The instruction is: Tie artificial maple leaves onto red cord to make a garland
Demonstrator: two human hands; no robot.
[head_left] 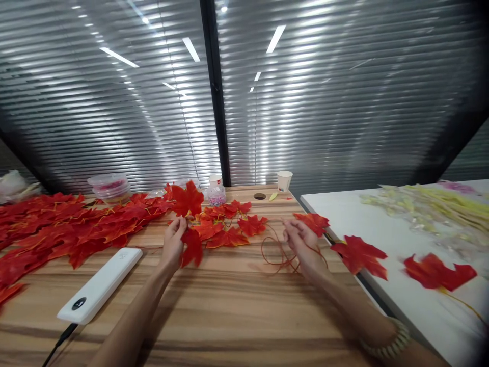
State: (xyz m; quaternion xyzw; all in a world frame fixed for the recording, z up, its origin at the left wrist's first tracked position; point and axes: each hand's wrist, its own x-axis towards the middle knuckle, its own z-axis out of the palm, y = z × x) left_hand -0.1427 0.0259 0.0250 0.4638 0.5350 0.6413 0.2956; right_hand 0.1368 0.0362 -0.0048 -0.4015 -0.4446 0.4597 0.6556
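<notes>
My left hand is closed on a red maple leaf strand, with one leaf standing above the fingers and another hanging just to their right. Over at the right, my right hand has its fingertips pinched together, apparently on the thin brown cord. That cord lies in loose loops beside and below the hand. Between the hands, several red leaves rest on the wooden table. More leaves trail to the right of my right hand, across the table edge.
A large pile of red leaves covers the left side. Nearer is a white power bank with a black cable. Clear tubs, a bead jar and a paper cup stand behind. A white table adjoins at right.
</notes>
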